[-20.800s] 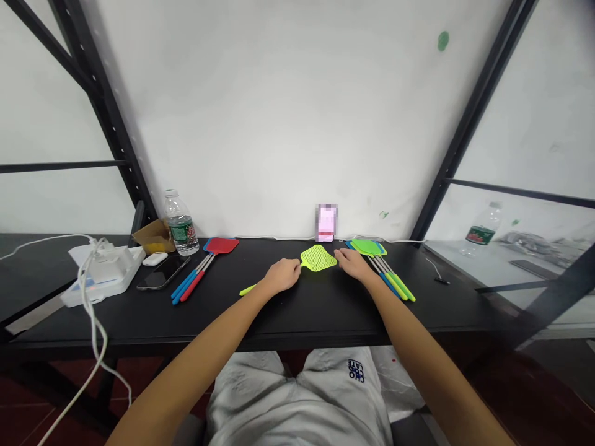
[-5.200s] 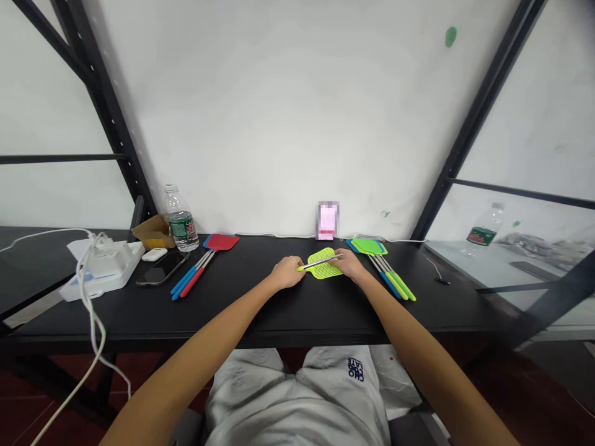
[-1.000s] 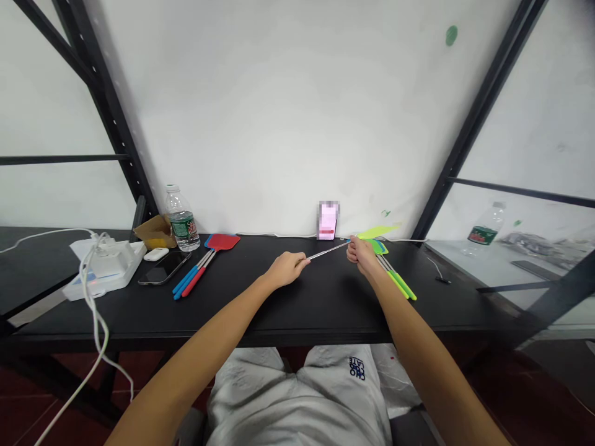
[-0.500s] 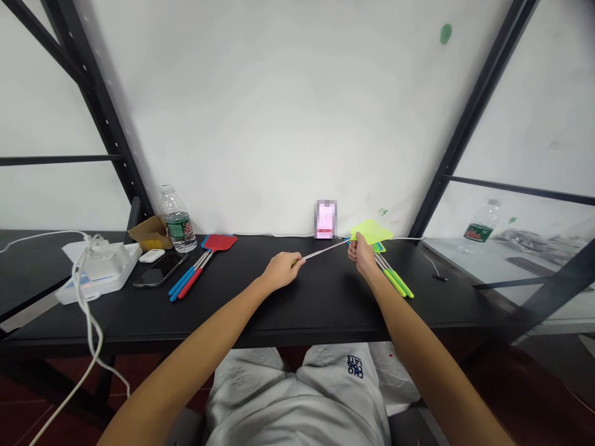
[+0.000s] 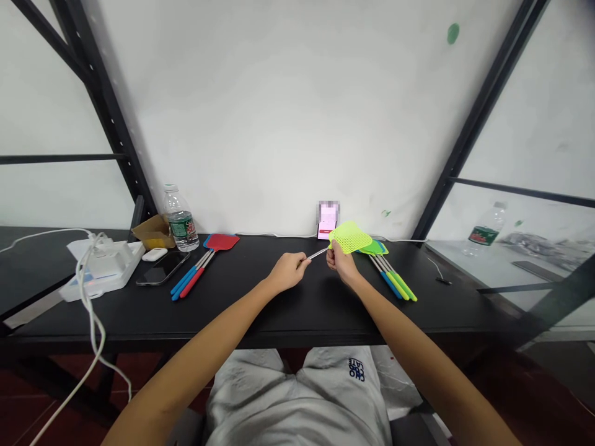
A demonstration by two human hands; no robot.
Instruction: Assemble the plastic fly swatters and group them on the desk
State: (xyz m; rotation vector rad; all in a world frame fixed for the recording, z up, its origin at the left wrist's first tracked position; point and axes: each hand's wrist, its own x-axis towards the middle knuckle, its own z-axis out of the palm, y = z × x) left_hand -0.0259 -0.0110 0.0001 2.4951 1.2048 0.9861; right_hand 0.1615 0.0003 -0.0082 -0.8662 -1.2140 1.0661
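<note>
I hold a yellow-green fly swatter (image 5: 349, 238) over the black table (image 5: 260, 310) with both hands. My left hand (image 5: 288, 271) is closed on the handle end of its thin metal rod (image 5: 318, 254). My right hand (image 5: 341, 262) is closed on the rod just below the mesh head, which tilts up to the right. The stretch of rod showing between my hands is short.
Several swatters with green and blue handles (image 5: 389, 277) lie right of my right hand. A red-headed bundle (image 5: 199, 270) lies to the left, beside a phone (image 5: 162, 268), a water bottle (image 5: 179, 219) and a white box with cables (image 5: 101, 266). A small pink device (image 5: 328, 222) stands at the wall.
My right hand has moved left toward my left hand, carrying the mesh head with it, and the rod between my hands is now much shorter. My left hand has stayed in place.
</note>
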